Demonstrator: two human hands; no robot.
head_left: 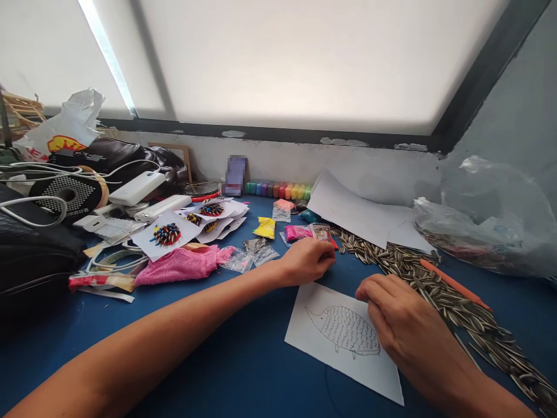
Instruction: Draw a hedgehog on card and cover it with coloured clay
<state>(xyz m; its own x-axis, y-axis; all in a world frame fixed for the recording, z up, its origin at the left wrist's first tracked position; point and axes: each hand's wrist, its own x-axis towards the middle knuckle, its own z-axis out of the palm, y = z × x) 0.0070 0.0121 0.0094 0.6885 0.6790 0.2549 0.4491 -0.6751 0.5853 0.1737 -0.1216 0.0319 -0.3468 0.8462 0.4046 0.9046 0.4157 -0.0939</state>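
Observation:
A white sheet of paper (304, 334) lies on the blue table, with a pen drawing of a long-snouted, hedgehog-like animal (348, 330) on it. My left hand (310, 261) is just beyond the sheet's far edge, fingers curled down and closed; what they hold, if anything, is hidden. Close behind it are a pink clay packet (297, 232) and a small clear packet (321, 232). Over the sheet's right edge is my right hand (402, 313), its fingers bent together, with their grip out of sight. Striped sunflower seeds (452, 302) spread beside it.
An orange pen (455, 284) rests on the seeds. Behind are white sheets (348, 203), a clay row (278, 190) and a yellow packet (265, 227). Finished seed pictures (167, 235), a pink cloth (178, 267) and a power bank (137, 188) crowd the left. A plastic bag (491, 215) stands right.

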